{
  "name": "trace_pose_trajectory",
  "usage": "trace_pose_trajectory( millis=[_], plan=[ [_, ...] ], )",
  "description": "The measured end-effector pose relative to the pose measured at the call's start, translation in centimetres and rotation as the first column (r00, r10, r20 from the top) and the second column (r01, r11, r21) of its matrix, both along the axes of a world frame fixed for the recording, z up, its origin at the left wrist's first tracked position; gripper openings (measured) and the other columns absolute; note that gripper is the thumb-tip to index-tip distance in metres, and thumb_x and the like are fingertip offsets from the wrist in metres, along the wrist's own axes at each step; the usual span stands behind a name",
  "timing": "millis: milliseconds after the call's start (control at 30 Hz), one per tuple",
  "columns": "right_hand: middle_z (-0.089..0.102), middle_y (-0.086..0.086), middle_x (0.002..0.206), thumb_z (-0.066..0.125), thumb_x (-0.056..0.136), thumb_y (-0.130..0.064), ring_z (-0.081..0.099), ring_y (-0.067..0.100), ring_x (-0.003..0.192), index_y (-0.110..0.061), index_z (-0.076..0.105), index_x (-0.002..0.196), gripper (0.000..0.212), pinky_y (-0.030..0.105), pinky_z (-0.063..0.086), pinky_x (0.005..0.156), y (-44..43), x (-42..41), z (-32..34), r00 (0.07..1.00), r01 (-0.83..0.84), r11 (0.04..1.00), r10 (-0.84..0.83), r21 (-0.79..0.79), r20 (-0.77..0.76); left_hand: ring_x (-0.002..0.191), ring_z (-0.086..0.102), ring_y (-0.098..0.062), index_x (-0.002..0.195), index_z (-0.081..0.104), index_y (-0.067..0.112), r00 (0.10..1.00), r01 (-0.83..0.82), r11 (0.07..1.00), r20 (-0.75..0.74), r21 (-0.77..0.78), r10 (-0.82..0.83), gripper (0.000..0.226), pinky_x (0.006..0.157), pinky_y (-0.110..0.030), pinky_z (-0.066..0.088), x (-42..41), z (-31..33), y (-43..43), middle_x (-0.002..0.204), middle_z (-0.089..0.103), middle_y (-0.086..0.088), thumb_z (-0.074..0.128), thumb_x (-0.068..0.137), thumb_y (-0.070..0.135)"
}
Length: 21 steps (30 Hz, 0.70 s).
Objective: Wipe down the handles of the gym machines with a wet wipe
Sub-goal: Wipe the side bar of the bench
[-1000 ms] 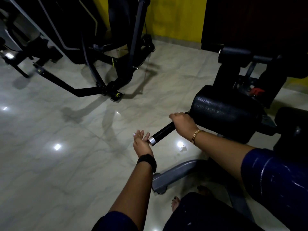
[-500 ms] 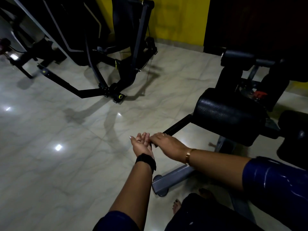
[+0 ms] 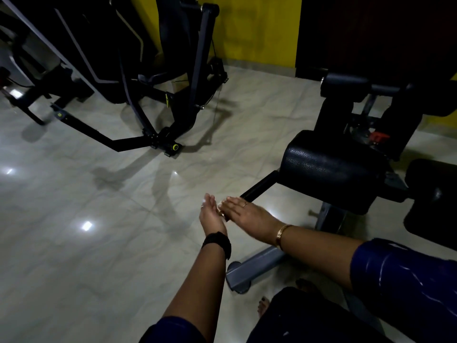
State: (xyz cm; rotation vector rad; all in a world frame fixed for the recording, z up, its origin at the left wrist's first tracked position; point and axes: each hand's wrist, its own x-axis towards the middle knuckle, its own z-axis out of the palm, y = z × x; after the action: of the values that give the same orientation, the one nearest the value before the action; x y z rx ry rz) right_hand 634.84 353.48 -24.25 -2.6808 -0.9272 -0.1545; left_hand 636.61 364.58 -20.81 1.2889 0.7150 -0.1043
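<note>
Your right hand [image 3: 247,214] lies straight-fingered over the tip of the black cylindrical handle [image 3: 259,188], your left hand [image 3: 212,215] open just beside its end; no wipe shows, and the black-framed machine [image 3: 197,58] beyond your hands likely remains.

Two hands [image 3: 212,215], one handle [image 3: 259,188]

Your right hand [image 3: 247,214] lies over the near end of the handle [image 3: 259,188], so that end is hidden, and you cannot tell whether a wipe sits under the palm. Your left hand [image 3: 211,214] seems to cover the tip. The padded machine [image 3: 333,169] is cut off at the right edge, and the dark frame [image 3: 148,70] at the top.
</note>
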Motion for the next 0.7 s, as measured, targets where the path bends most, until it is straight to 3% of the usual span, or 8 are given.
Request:
trace_pose_trajectory(
  millis=[67,167,233,333,400,467,567,700],
  plan=[
    [0.067,0.016,0.118,0.049,0.078,0.005,0.064,0.029,0.109,0.0,0.064,0.121,0.045,0.036,0.048,0.097,-2.5,1.1,0.0,0.993,0.101,0.991,-0.094,-0.093,0.074,0.143,0.031,-0.021,0.148,0.038,0.008,0.974,0.195,0.909,0.035,0.368,-0.223,0.045,0.116,-0.028,0.024,-0.7,-0.4,-0.3,0.154,0.036,-0.008,0.035,0.107,0.027],
    [0.069,0.017,0.111,0.056,0.072,0.003,0.067,0.031,0.101,0.002,0.066,0.116,0.045,0.038,0.053,0.091,-5.5,2.5,-0.4,0.957,0.289,0.912,-0.274,-0.292,0.09,0.151,0.005,-0.022,0.154,0.016,0.007,0.787,0.423,0.41,-0.104,0.808,-0.608,0.052,0.121,-0.032,0.002,-1.2,-2.1,0.1,0.162,0.013,-0.01,0.03,0.107,0.025],
    [0.07,0.016,0.109,0.051,0.073,-0.001,0.068,0.028,0.1,0.0,0.069,0.112,0.043,0.036,0.053,0.09,-5.2,2.9,-0.5,0.926,0.373,0.837,-0.358,-0.4,0.115,0.151,-0.005,-0.024,0.155,0.006,0.008,0.68,0.453,0.03,-0.324,0.891,-0.658,0.06,0.117,-0.037,-0.012,-1.5,-2.9,0.5,0.163,0.002,-0.009,0.017,0.104,0.038],
    [0.071,0.016,0.104,0.051,0.07,-0.008,0.069,0.026,0.099,-0.002,0.073,0.103,0.04,0.031,0.053,0.087,-2.1,2.2,-0.3,0.905,0.416,0.84,-0.421,-0.35,0.065,0.15,0.008,-0.029,0.154,0.018,0.006,0.633,0.362,-0.26,-0.441,0.895,-0.636,0.07,0.116,-0.046,-0.015,-2.3,-3.1,1.1,0.162,0.013,-0.012,0.022,0.092,0.039],
    [0.071,0.015,0.107,0.061,0.067,-0.01,0.068,0.024,0.103,-0.004,0.072,0.105,0.04,0.028,0.052,0.089,-0.4,1.6,0.2,0.923,0.374,0.866,-0.382,-0.333,0.044,0.142,0.033,-0.031,0.146,0.039,0.003,0.641,0.297,-0.362,-0.465,0.884,-0.61,0.068,0.114,-0.051,0.003,-2.3,-3.3,1.3,0.154,0.034,-0.016,0.04,0.084,0.032],
    [0.059,0.021,0.13,0.058,0.084,-0.009,0.055,0.028,0.124,0.0,0.057,0.128,0.045,0.033,0.04,0.106,-0.2,1.1,0.2,0.923,0.378,0.868,-0.381,-0.323,0.057,0.136,0.044,-0.031,0.142,0.046,0.003,0.637,0.281,-0.406,-0.486,0.87,-0.599,0.065,0.11,-0.051,0.012,-2.0,-3.6,1.3,0.149,0.043,-0.016,0.043,0.083,0.031],
    [0.032,0.027,0.15,0.028,0.102,-0.01,0.025,0.037,0.143,0.01,0.024,0.145,0.048,0.046,0.008,0.118,-1.7,1.9,0.7,0.933,0.335,0.745,-0.348,-0.576,0.092,0.137,0.042,-0.03,0.146,0.034,0.002,0.622,0.214,-0.414,-0.45,0.885,-0.64,0.078,0.115,-0.05,0.003,-1.9,-3.7,1.4,0.15,0.041,-0.017,0.064,0.079,0.027],
    [0.042,0.033,0.14,0.029,0.101,-0.008,0.037,0.042,0.135,0.015,0.033,0.138,0.044,0.054,-0.002,0.115,-3.7,3.8,1.9,0.898,0.376,0.585,-0.422,-0.719,0.126,0.14,0.032,-0.029,0.147,0.027,0.003,0.624,0.201,-0.398,-0.43,0.895,-0.653,0.082,0.117,-0.048,-0.003,-1.8,-3.7,1.3,0.151,0.04,-0.016,0.061,0.077,0.028]
  ],
)
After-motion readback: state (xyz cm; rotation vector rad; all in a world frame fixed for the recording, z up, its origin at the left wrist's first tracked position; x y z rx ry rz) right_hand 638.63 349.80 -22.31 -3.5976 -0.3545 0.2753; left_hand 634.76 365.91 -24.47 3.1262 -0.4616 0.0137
